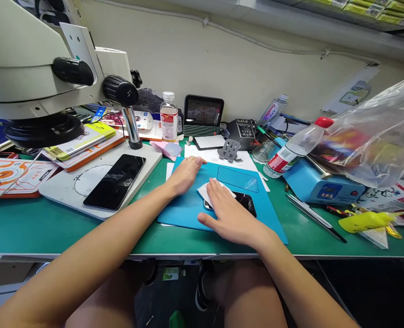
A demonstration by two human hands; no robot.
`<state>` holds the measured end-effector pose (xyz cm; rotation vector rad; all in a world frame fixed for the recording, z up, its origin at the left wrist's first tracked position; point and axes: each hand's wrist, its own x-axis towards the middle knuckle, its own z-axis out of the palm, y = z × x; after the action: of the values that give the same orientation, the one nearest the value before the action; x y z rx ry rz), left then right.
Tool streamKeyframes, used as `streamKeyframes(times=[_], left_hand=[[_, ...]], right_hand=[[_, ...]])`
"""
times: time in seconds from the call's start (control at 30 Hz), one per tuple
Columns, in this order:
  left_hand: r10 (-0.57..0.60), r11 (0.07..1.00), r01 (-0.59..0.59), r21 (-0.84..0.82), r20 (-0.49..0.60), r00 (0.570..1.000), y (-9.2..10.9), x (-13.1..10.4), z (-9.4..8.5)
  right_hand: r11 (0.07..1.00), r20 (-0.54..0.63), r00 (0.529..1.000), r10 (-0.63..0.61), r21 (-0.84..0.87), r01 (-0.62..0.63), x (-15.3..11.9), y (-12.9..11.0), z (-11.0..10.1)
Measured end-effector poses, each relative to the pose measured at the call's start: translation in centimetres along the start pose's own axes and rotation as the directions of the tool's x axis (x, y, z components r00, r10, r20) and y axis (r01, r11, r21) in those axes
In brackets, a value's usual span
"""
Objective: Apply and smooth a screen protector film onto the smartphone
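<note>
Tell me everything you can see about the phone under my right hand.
The phone has a glossy black face, rounded corners and a pale rim at one end. It lies flat on the blue mat, partly under a white wipe and your right hand. Light streaks may be reflections or cracks.

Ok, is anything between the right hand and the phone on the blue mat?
Yes: a white wipe lies beneath the right hand, over the left end of the phone. Nothing else visible stands between them.

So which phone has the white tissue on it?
The phone on the blue mat, under the right hand; the other phone lies on the microscope base.
</note>
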<state>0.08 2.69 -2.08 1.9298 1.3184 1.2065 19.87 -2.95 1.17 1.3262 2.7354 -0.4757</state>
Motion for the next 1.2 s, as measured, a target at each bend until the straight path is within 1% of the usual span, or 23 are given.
streamKeyframes(times=[0.07, 0.13, 0.2, 0.27, 0.3, 0.37, 0.47, 0.53, 0.6, 0.67, 0.73, 0.8, 0.87, 0.93, 1.0, 1.07, 1.13, 1.2], left_hand=[[-0.001, 1.000, 0.001, 0.001, 0.003, 1.000, 0.0, 0.0, 0.0], [0.001, 1.000, -0.001, 0.001, 0.007, 1.000, 0.0, 0.0, 0.0], [0.005, 1.000, -0.005, -0.004, 0.011, 1.000, 0.0, -0.1, 0.1], [0.005, 1.000, -0.005, -0.009, 0.012, 1.000, -0.2, -0.1, 0.1], [0.004, 1.000, -0.004, -0.010, 0.013, 1.000, -0.3, -0.2, 0.2], [0.002, 1.000, -0.002, -0.008, 0.017, 1.000, -0.5, -0.2, 0.3], [-0.001, 1.000, 0.002, -0.011, 0.024, 1.000, -0.6, -0.2, 0.3], [-0.006, 1.000, 0.006, -0.017, 0.025, 1.000, -0.4, -0.2, 0.2], [-0.009, 1.000, 0.010, -0.020, 0.026, 1.000, -0.2, -0.2, 0.1], [0.003, 1.000, -0.003, -0.016, 0.018, 1.000, 0.0, -0.2, 0.1], [0.036, 0.999, -0.036, -0.013, 0.001, 0.999, 0.1, -0.3, 0.0], [0.062, 0.998, -0.062, -0.011, -0.012, 0.998, 0.2, -0.3, 0.1], [0.056, 0.998, -0.056, -0.014, -0.018, 0.998, 0.1, -0.3, 0.1], [0.038, 0.999, -0.039, -0.019, -0.024, 0.999, -0.1, -0.3, 0.2], [0.027, 0.999, -0.028, -0.025, -0.028, 0.999, -0.2, -0.3, 0.3], [0.024, 0.999, -0.024, -0.028, -0.027, 0.999, -0.2, -0.3, 0.3], [0.020, 0.999, -0.021, -0.031, -0.022, 1.000, -0.2, -0.4, 0.3], [0.019, 0.999, -0.020, -0.035, -0.019, 1.000, -0.1, -0.4, 0.3]], right_hand=[[0.999, 0.009, 1.000, -0.015, 0.031, 0.015, 0.9, -0.7, -0.2], [0.999, -0.008, 0.999, -0.033, 0.039, 0.033, 1.0, -1.5, 0.0], [0.996, -0.020, 0.997, -0.080, 0.037, 0.081, 0.0, -2.0, 0.3], [0.991, -0.009, 0.991, -0.133, 0.026, 0.133, -1.7, -1.9, 0.7], [0.990, -0.001, 0.990, -0.142, 0.016, 0.142, -2.6, -1.6, 0.9], [0.993, -0.014, 0.993, -0.114, -0.016, 0.114, -4.6, -0.7, 1.3], [0.996, -0.101, 0.993, -0.060, -0.076, 0.052, -6.8, 1.3, 1.9], [0.994, -0.149, 0.988, -0.044, -0.101, 0.029, -7.4, 2.6, 2.3], [0.993, -0.178, 0.984, -0.025, -0.118, 0.004, -7.2, 3.2, 2.5], [0.991, -0.191, 0.982, 0.003, -0.127, -0.028, -6.3, 3.1, 2.4], [0.992, -0.177, 0.984, 0.030, -0.118, -0.051, -4.8, 2.1, 2.0], [0.995, -0.133, 0.990, 0.037, -0.085, -0.049, -3.2, 0.6, 1.6], [0.999, -0.108, 0.994, 0.019, -0.039, -0.023, -1.8, -0.9, 1.5], [1.000, -0.132, 0.991, -0.015, 0.002, 0.015, -1.0, -1.9, 1.7], [0.998, -0.165, 0.984, -0.061, 0.021, 0.065, -1.2, -2.4, 2.1], [0.993, -0.182, 0.977, -0.108, 0.024, 0.114, -2.0, -2.4, 2.5], [0.990, -0.182, 0.974, -0.133, 0.021, 0.139, -3.1, -1.9, 2.6], [0.992, -0.173, 0.978, -0.117, 0.017, 0.121, -4.0, -0.9, 2.3]])
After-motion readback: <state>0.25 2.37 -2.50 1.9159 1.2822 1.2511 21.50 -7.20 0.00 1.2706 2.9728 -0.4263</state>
